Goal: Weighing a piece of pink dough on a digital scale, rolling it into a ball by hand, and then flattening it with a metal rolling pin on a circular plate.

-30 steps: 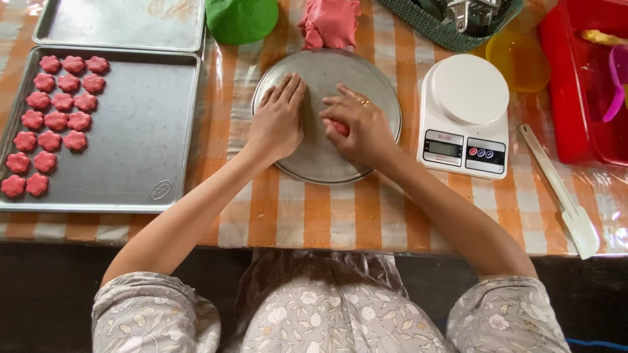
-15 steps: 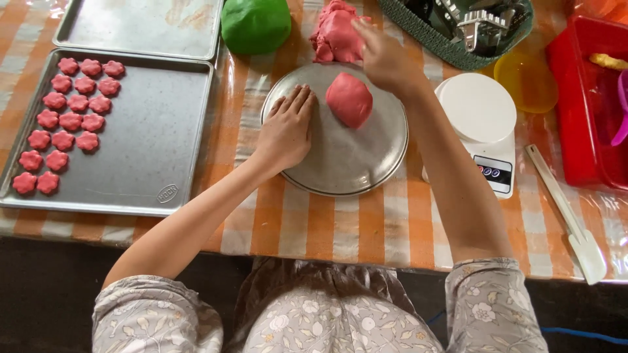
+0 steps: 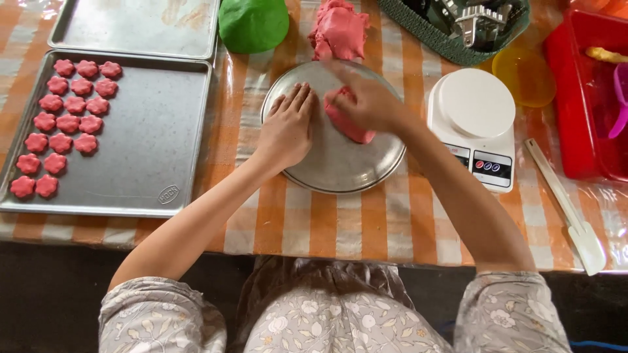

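1. Head view, looking straight down: a pink dough piece (image 3: 350,124) sits on the round metal plate (image 3: 340,167), a bit right of the plate's centre. Most of it is covered, only its lower edge pokes out.
2. Right hand (image 3: 369,104) is on top of that dough piece, fingers curled over it. It's blurry, so I can't tell if it's actually gripping or just pressing down.
3. Left hand (image 3: 288,127) lies flat and open on the left part of the plate, fingers together, holding nothing, just beside the dough.
4. Just past the plate's far edge there's a bigger pink dough lump (image 3: 340,29), and left of that a green dough ball (image 3: 254,23), its top cut off by the frame.
5. Right of the plate, close by, a white kitchen scale (image 3: 474,124). Further right a white spatula (image 3: 566,206) lies on the checked tablecloth (image 3: 327,222).
6. Well to the left, a baking tray (image 3: 137,150) with pink flower-shaped pieces (image 3: 65,124) in rows along its left side.
7. Top right: a green basket (image 3: 418,33), a yellow lid (image 3: 523,75) and a red tub (image 3: 579,111), all partly cut off, contents hard to make out.
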